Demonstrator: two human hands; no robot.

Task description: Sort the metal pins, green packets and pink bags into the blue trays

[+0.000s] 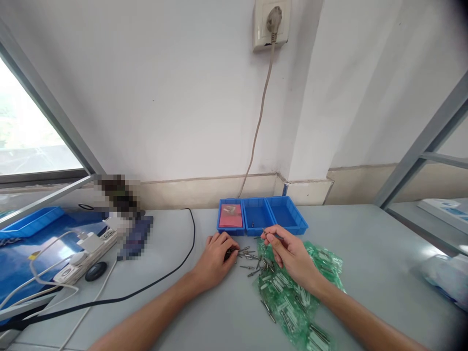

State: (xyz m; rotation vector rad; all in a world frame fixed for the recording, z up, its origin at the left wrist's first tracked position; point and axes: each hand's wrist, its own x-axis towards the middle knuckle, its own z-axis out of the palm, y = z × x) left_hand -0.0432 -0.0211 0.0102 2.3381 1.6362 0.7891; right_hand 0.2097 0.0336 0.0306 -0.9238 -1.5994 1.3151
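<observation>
My left hand [216, 257] rests on the grey table, its fingers curled around a cluster of small metal pins [231, 252]. More metal pins [252, 257] lie loose just right of it, some partly hidden. My right hand [290, 253] hovers above green bubble wrap [285, 292], thumb and forefinger pinched on one small metal pin [264, 232]; most of that pin is hidden by the fingertips. Bundles of slim metal pins [287, 317] lie on and in the green wrap. Beyond the hands stand three joined blue trays [258, 233]; the middle one holds a tiny dark part [252, 224].
A red card with a small clear bag [231, 214] fills the left tray. Leftward lie a black cable [161, 279], a power strip [86, 256], a black mouse [95, 271] and another blue tray [32, 221]. A plastic-wrapped bundle [446, 275] sits at the right edge.
</observation>
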